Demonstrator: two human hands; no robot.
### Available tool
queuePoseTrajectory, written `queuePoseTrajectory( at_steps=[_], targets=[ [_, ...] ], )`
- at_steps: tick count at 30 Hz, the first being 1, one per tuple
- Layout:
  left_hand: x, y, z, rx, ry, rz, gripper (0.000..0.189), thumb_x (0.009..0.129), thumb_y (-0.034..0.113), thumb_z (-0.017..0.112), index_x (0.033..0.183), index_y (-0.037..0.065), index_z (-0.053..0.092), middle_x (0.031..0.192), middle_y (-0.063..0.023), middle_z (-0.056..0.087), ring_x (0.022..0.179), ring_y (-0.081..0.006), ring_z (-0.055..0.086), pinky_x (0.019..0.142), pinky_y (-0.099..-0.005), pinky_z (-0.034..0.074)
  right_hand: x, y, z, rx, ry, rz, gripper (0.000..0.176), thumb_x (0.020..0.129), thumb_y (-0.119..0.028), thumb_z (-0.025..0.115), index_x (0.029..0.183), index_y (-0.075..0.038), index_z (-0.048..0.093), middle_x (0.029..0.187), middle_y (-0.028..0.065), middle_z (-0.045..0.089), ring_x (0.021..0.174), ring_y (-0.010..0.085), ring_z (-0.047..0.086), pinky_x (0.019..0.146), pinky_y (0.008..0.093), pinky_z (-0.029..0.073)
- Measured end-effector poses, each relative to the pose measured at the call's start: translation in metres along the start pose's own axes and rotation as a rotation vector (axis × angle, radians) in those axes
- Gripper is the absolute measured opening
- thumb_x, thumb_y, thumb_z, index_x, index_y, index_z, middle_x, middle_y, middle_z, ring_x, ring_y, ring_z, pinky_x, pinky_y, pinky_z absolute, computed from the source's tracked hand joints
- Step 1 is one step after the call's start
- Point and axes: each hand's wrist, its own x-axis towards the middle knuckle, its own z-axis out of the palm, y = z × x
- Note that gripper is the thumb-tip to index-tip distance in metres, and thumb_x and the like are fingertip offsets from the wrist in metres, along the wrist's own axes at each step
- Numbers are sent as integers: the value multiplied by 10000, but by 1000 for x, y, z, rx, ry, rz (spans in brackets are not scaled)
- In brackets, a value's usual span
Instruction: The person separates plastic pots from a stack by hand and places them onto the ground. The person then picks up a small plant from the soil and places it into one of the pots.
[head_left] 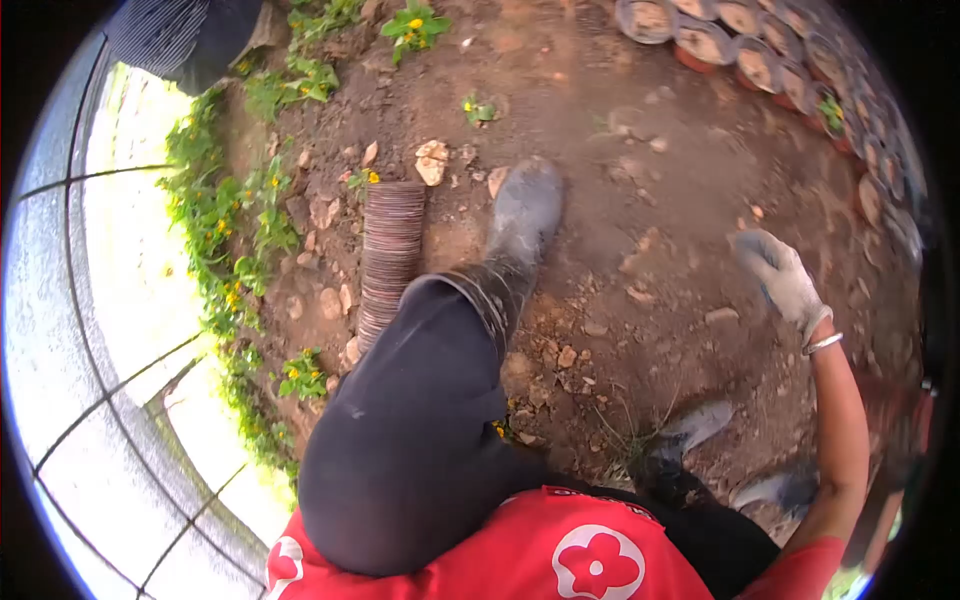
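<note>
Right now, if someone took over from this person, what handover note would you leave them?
The left hand is out of view. The right hand is gloved, fingers open, holding nothing, raised over bare soil.
A stack of nested pots lies on its side beside the left boot, well apart from that hand.
Done: soil-filled pots stand in rows, upper right.
Left: the stacked pots, not yet set out.

We stand on bare brown soil. On it lie scattered stones, a stack of pots on its side, and rows of filled pots.
</note>
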Motion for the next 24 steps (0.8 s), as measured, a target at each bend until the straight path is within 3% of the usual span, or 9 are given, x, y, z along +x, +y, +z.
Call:
queuePoseTrajectory(
  at_steps=[1,5,6,9,11,15,17,21,24],
  targets=[
    [1,-1,-9,427,-63,153,178,860,137,503,869,51,658,865,-143,672,854,-303,651,760,-419,500,26,3,1,68,-24,-11,335,918,-196,575,1187,4,591,952,105,673,868,158,608,819,309,486],
    [5,-1,-15,439,-161,173,142,802,112,546,873,85,666,859,-120,667,840,-253,644,726,-388,512,115,-41,-27,-21,-161,-41,329,905,-203,583,1153,12,602,973,133,683,899,212,637,841,342,489],
    [6,2,-14,543,-290,156,157,905,158,561,981,44,638,950,-110,645,941,-227,602,841,-345,487,139,-41,-37,-102,-181,-159,326,897,-208,587,1134,15,607,990,149,684,922,233,643,850,352,488],
    [1,6,-8,536,-385,146,160,904,161,564,984,43,637,951,-111,645,941,-227,602,841,-345,487,176,-46,-57,-307,-180,-238,300,870,-242,605,1009,24,614,932,170,677,884,289,647,844,383,489],
    [4,10,-9,526,-447,149,163,903,163,566,988,42,636,952,-111,645,942,-227,601,841,-345,487,183,-51,-61,-394,-316,-81,313,844,-258,635,975,24,601,911,168,660,889,290,631,836,390,489],
    [7,9,-16,490,-566,136,170,901,167,572,994,40,635,954,-112,646,942,-227,601,840,-345,487,183,-4,-37,-268,-278,-54,354,793,-266,696,991,2,574,920,156,611,898,272,610,810,398,486],
    [2,9,-20,456,-614,119,173,900,169,574,997,39,634,955,-112,646,943,-227,601,840,-345,487,178,5,-30,-165,-121,-216,360,775,-253,718,995,-15,562,939,150,595,890,286,604,806,407,483],
    [4,24,-33,366,-633,115,181,899,174,579,1004,37,633,958,-112,646,944,-227,601,840,-345,487,175,1,-23,-285,-19,-267,360,767,-229,727,1012,-26,558,985,151,576,900,309,595,805,408,481],
    [31,36,-47,313,-573,165,187,897,177,583,1008,35,632,959,-113,646,944,-227,600,840,-345,487,179,-3,-23,-295,-55,-133,375,766,-237,724,1044,-33,578,1009,154,591,944,329,596,838,411,478]
  ],
)
